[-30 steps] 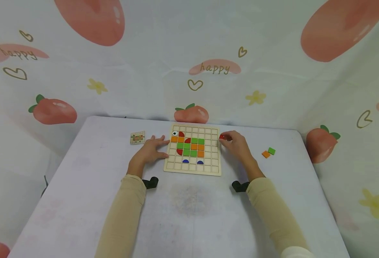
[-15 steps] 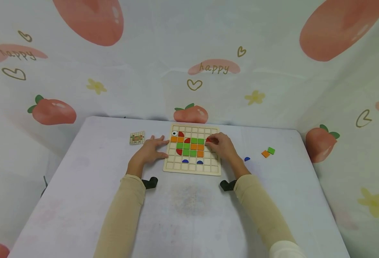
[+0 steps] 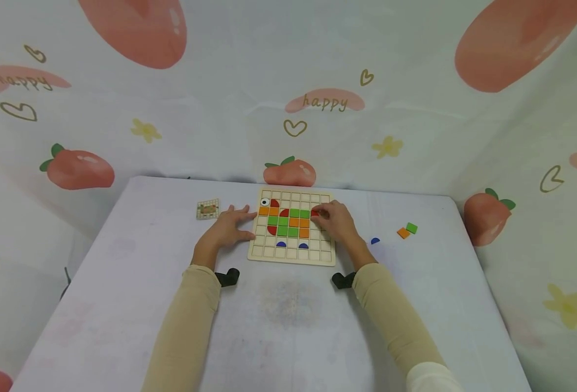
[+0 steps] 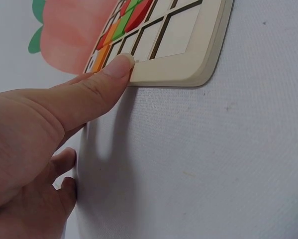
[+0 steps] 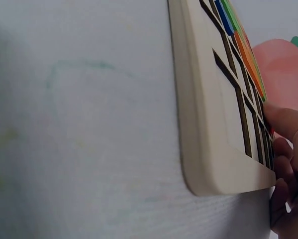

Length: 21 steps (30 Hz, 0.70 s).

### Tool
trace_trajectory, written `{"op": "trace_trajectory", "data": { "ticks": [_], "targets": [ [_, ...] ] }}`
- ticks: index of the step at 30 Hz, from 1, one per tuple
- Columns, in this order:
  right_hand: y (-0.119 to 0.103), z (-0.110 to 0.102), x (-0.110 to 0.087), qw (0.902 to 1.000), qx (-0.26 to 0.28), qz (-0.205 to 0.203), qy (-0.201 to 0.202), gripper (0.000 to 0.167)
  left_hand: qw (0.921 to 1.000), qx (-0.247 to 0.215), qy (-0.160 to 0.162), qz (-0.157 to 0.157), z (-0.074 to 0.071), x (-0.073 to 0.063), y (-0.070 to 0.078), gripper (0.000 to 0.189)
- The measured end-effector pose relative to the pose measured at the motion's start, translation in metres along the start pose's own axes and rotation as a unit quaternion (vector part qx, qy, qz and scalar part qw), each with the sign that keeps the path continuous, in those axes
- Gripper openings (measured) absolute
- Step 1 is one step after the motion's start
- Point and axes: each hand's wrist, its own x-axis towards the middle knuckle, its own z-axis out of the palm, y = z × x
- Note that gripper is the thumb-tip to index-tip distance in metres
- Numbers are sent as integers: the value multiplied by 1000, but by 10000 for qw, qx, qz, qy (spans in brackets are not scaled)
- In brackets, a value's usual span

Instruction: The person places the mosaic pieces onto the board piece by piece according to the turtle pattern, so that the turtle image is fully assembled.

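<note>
A wooden grid board (image 3: 319, 256) lies at the far middle of the table, with coloured tiles set in some of its cells. Among them are an eye tile (image 3: 265, 202), green squares, orange squares, red rounded pieces and two blue half-circles. My left hand (image 3: 225, 227) rests at the board's left edge with fingers spread; in the left wrist view its thumb (image 4: 118, 67) touches the rim. With thumb and fingertips, my right hand (image 3: 339, 222) pinches a red tile (image 3: 314, 213) over a cell just right of the upper green squares. The fingers partly hide that tile.
To the right on the table lie a loose blue half-circle (image 3: 375, 240), an orange square (image 3: 403, 233) and a green square (image 3: 412, 228). A small patterned card (image 3: 207, 209) is left of the board. Behind the table hangs a fruit-printed cloth (image 3: 239, 136).
My right hand has moved left from beside the board to over it, carrying the red tile, and uncovered the loose blue half-circle. The left hand has stayed at the board's edge.
</note>
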Motion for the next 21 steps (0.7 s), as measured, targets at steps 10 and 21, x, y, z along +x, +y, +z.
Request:
{"op": "trace_trajectory", "data": {
  "ticks": [10, 21],
  "targets": [
    [1, 1, 0, 9998, -170, 51, -120, 40, 10000, -2, 11, -9, -1, 0, -1, 74],
    [-7, -13, -7, 9991, 87, 119, -396, 52, 10000, -22, -33, 51, -2, -2, 1, 74]
  ]
}}
